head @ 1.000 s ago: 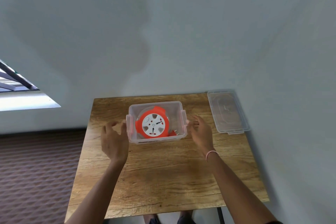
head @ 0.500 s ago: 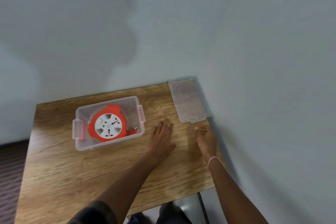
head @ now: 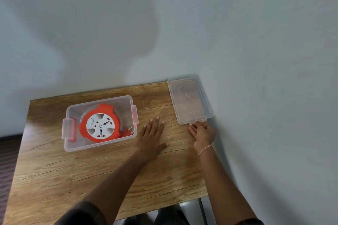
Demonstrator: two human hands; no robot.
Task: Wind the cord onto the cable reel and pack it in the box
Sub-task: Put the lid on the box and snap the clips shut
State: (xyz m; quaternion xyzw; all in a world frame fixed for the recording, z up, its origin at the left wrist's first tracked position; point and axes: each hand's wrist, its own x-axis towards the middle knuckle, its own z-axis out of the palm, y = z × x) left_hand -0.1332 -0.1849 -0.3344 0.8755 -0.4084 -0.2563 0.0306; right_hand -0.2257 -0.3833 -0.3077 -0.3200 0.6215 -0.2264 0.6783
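Note:
The orange cable reel [head: 100, 126] with a white socket face lies flat inside the clear plastic box [head: 73, 144], which stands on the left half of the wooden table [head: 91, 173]. Its red plug rests in the box's right corner. The clear lid [head: 190, 99] lies at the table's far right corner by the wall. My left hand [head: 152, 135] rests flat on the table between box and lid, fingers straight. My right hand [head: 202, 132] is at the lid's near edge, fingertips touching its tab, fingers relaxed.
A grey wall runs close along the table's far and right sides. Dark patterned carpet shows at the far left. The table's front edge is near my body, with a metal leg visible below at the right.
Both hands left the box's sides and moved right toward the lid. My view swung right, so the box now sits on the left. The right hand reached the lid's near edge.

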